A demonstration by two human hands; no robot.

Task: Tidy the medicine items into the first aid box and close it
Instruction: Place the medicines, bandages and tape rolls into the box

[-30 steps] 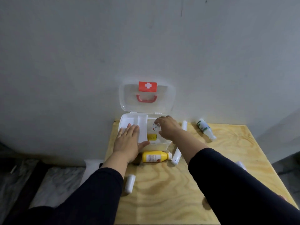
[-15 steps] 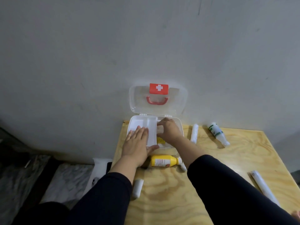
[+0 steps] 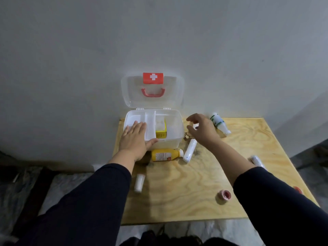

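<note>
Head cam only, so here's my view. First aid box point(image 3: 174, 137) sits at the far left of the wooden table point(image 3: 195, 183), clear lid point(image 3: 133, 89) standing upright against the wall, long axis running left-right. A yellow carton point(image 3: 161, 133) is already inside, in the middle section. My left hand point(image 3: 135, 139) lies flat and spread on the box's near-left rim, gripping nothing. My right hand point(image 3: 202, 129) hovers just right of the box, fingers loosely curled and open, empty. The yellow bottle point(image 3: 166, 155) lies just in front of the box, cap pointing right. A white roll point(image 3: 190, 150) lies beside it, running near-far. A green-striped bottle point(image 3: 220, 124) lies behind my right hand, tip angled near-right.
</note>
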